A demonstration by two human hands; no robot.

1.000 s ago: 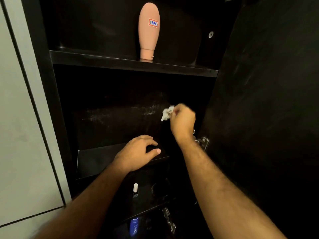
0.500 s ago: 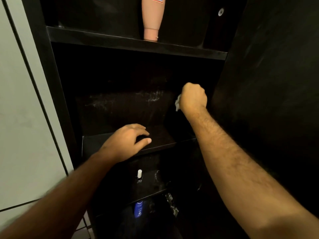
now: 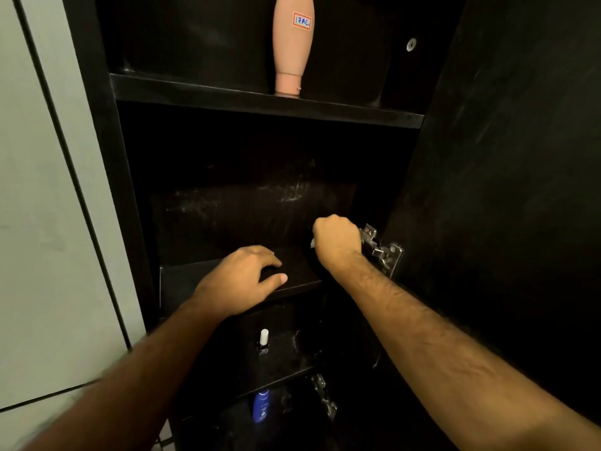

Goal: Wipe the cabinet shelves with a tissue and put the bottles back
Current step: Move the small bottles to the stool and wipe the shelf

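Note:
My right hand point(image 3: 336, 240) is fisted around a white tissue point(image 3: 312, 244), of which only a sliver shows, low at the right end of the middle shelf point(image 3: 195, 278) of a black cabinet. My left hand point(image 3: 242, 279) rests flat on that shelf's front edge, fingers spread, holding nothing. A pink bottle point(image 3: 292, 43) with a labelled sticker stands cap-down on the upper shelf point(image 3: 195, 91). A small bottle with a white cap point(image 3: 263, 341) stands on the shelf below my hands. Lower still, a blue bottle point(image 3: 261, 405) is visible.
The open cabinet door point(image 3: 504, 190) fills the right side, with a metal hinge point(image 3: 382, 250) just right of my right hand and another hinge point(image 3: 323, 397) lower down. A pale tiled wall point(image 3: 48, 206) lies left of the cabinet. White smears mark the back panel point(image 3: 260, 203).
My right hand with the tissue has moved down from the back panel to the shelf's right end near the hinge. My left hand stays on the shelf edge. The view has tilted.

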